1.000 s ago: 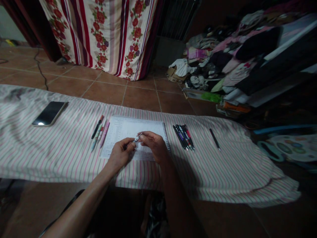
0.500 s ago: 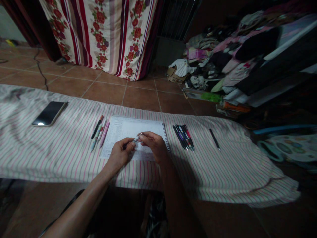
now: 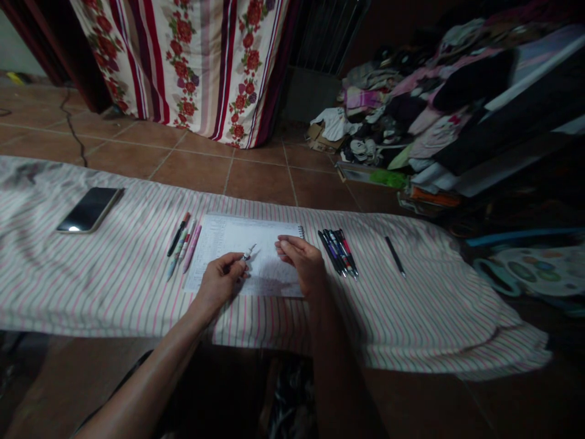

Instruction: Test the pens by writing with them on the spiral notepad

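Note:
My left hand pinches a pen with white and dark parts; its thin end points up and to the right, and the rest is hidden in my fingers. Apart from it, over the right part of the notebook, my right hand has thumb and fingertips drawn together. Whatever may be between them is too small to make out. Under both hands lies a spiral notebook, its page covered with handwriting.
Several pens lie left of the notebook, and a bunch of pens lies to its right. Farther right is a single black pen. A phone rests at the left on the striped cloth. Piled clothes stand beyond.
My right hand has moved right, away from the pen, so the two hands are now apart. The pen's thin end now shows. My left hand has barely moved.

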A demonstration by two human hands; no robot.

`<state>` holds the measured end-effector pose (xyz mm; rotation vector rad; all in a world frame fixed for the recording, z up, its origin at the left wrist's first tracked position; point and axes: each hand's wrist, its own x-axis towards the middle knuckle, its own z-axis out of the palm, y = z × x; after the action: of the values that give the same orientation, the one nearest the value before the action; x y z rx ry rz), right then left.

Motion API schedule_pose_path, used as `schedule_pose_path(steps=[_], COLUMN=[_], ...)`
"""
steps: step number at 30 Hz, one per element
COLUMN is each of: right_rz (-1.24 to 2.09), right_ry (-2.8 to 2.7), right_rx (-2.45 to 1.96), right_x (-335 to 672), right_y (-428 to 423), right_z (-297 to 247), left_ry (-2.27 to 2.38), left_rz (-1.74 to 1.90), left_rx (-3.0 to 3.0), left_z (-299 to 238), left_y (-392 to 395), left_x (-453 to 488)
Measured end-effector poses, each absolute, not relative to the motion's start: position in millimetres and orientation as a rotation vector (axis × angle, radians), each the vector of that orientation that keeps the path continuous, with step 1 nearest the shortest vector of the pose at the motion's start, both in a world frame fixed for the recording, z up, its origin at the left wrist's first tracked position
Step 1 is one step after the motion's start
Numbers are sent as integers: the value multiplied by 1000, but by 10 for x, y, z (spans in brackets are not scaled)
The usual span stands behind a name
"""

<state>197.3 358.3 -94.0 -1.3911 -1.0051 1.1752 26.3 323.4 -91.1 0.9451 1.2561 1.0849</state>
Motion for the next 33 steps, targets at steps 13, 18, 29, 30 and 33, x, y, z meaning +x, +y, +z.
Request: schedule_pose_path(steps=[13,18,29,30,33], right_rz=[200,143,68,72,84], right_ry=[-1699,-1866,-1942,-1954,-1979], right_rx=[-1731,-1705,-1808,-1807,-1812], right_x=[2224,2173,2038,2023,1971], right_y=[3636,3679,3677,3669,3646], right_z=[-1242,-1338,-1340,-1327,-1296], left_ry=[1280,1286,1292,1293,1295], left_rz=[1095,1072,1094,1090,1084], left_rx=[924,925,940,948,959], left_z=[-910,-886,-868,-869,-867], left_y=[3248,3254,3257,3256,3259], left_x=[270,265,227,225,223])
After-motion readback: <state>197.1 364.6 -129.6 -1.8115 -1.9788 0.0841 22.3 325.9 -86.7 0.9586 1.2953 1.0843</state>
